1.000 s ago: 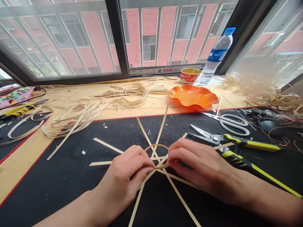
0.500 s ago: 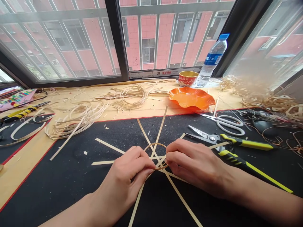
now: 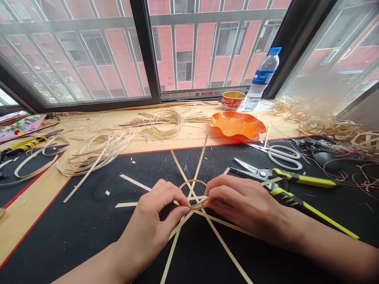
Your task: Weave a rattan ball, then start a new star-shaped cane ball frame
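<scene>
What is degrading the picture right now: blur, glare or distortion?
Head view: the window bars bow toward the frame edges, wide-lens distortion; a pale haze blurs the glass above the cane shavings at right; the left hand and right hand look reasonably sharp, with no harsh glare.

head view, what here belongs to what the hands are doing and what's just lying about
In use: left hand, right hand, thin cane hoop they pinch, flat cane strips crossed beneath.

Lying about: orange dish, yellow-handled snips, white-handled scissors, water bottle, tin, loose cane coils.
</scene>
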Tool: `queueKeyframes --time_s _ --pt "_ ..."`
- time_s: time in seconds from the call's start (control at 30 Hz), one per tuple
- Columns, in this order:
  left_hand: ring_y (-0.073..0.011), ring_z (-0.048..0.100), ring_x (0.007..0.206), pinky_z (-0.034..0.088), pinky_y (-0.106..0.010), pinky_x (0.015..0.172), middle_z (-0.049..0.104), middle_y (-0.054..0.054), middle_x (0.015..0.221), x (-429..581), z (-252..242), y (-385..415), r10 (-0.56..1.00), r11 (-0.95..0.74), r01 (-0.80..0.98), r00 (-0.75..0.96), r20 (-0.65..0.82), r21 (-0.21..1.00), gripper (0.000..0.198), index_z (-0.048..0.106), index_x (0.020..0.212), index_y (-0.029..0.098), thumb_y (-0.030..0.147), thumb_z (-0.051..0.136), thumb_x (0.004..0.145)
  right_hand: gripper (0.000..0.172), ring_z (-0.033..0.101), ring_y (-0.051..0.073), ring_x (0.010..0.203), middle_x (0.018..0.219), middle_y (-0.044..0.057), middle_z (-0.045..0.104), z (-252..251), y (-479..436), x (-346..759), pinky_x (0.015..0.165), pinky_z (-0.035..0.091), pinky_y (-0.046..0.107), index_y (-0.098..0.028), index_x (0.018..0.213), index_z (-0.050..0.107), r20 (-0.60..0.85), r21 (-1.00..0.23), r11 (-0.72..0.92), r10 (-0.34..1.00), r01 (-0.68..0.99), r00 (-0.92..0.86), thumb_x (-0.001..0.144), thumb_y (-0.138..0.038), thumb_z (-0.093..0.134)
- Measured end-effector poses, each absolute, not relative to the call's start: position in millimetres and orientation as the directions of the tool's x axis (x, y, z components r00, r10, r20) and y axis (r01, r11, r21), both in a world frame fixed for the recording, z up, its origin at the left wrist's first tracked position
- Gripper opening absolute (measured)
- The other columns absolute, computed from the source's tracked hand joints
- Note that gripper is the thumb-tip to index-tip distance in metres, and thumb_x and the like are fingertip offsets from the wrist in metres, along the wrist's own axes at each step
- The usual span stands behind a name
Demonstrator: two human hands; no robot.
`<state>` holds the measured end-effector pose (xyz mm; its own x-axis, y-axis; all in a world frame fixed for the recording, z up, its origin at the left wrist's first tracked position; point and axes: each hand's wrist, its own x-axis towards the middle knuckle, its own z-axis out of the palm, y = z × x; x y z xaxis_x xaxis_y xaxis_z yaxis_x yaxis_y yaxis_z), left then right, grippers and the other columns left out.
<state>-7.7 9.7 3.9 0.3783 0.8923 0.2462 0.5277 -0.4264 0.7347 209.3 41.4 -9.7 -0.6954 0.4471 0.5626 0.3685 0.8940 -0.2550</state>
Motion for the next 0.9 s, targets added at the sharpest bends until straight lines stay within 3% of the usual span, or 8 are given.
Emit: queueKeyframes --time_s 0.17,0.3,0.5,0.63,0.77,0.9 --pt "-0.0153 0.051 0.084 0.042 -0.026 0.074 0.061 0.0 0.077 -9.1 3.7 10.1 0.886 -0.456 0.544 0.354 0.3 0.704 0.013 0.062 0.077 0.019 0.008 0.058 0.083 0.004 0.059 0.01 0.068 0.079 0.005 0.063 -9.9 41.2 209.5 0.061 0.046 0.02 -0.015 0.087 0.053 0.543 -0.33 0.867 0.497 0.373 -0.676 0.09 -0.018 0.053" --pt "-0.016 0.05 0.086 0.042 -0.028 0.075 0.06 0.0 0.078 -9.3 3.1 8.6 0.874 -0.472 0.528 0.382 0.299 0.706 0.013 0.061 0.078 0.018 0.008 0.056 0.085 0.017 0.058 0.01 0.064 0.076 0.002 0.064 -10.0 42.1 208.3 0.059 0.045 0.02 -0.016 0.097 0.055 0.532 -0.404 0.837 0.544 0.37 -0.649 0.088 -0.03 0.059" --pt "-0.0136 0.054 0.075 0.04 -0.028 0.072 0.062 0.001 0.078 -9.3 0.8 7.4 0.841 -0.525 0.533 0.446 0.308 0.663 0.012 0.06 0.079 0.017 0.009 0.054 0.086 0.008 0.06 0.009 0.068 0.078 0.004 0.066 -7.1 43.7 205.2 0.062 0.046 0.018 -0.015 0.092 0.061 0.558 -0.521 0.818 0.541 0.242 -0.629 0.089 -0.013 0.053" --pt "-0.0122 0.056 0.071 0.039 -0.028 0.071 0.064 0.001 0.077 -9.7 -1.1 8.6 0.778 -0.622 0.517 0.492 0.391 0.588 0.011 0.061 0.084 0.017 0.007 0.056 0.086 0.009 0.06 0.008 0.067 0.076 0.002 0.066 -7.0 42.5 203.5 0.062 0.046 0.017 -0.015 0.087 0.061 0.547 -0.567 0.796 0.558 0.215 -0.624 0.087 -0.009 0.054" --pt "-0.0129 0.055 0.07 0.043 -0.025 0.066 0.062 -0.003 0.077 -9.8 -2.5 9.3 0.702 -0.712 0.475 0.515 0.492 0.518 0.012 0.061 0.086 0.015 0.006 0.054 0.087 0.012 0.063 0.01 0.075 0.088 0.004 0.067 1.5 38.9 208.4 0.068 0.049 0.02 -0.017 0.099 0.058 0.514 -0.48 0.82 0.55 0.312 -0.658 0.088 -0.015 0.055" --pt "-0.0119 0.057 0.07 0.046 -0.022 0.064 0.06 -0.004 0.077 -9.7 -0.9 8.4 0.699 -0.714 0.418 0.464 0.544 0.561 0.013 0.062 0.087 0.014 0.004 0.054 0.086 0.04 0.06 0.019 0.106 0.12 0.009 0.06 17.2 36.3 244.3 0.083 0.051 0.03 -0.022 0.131 0.044 0.46 -0.188 0.761 0.627 0.621 -0.628 0.093 -0.033 0.049"
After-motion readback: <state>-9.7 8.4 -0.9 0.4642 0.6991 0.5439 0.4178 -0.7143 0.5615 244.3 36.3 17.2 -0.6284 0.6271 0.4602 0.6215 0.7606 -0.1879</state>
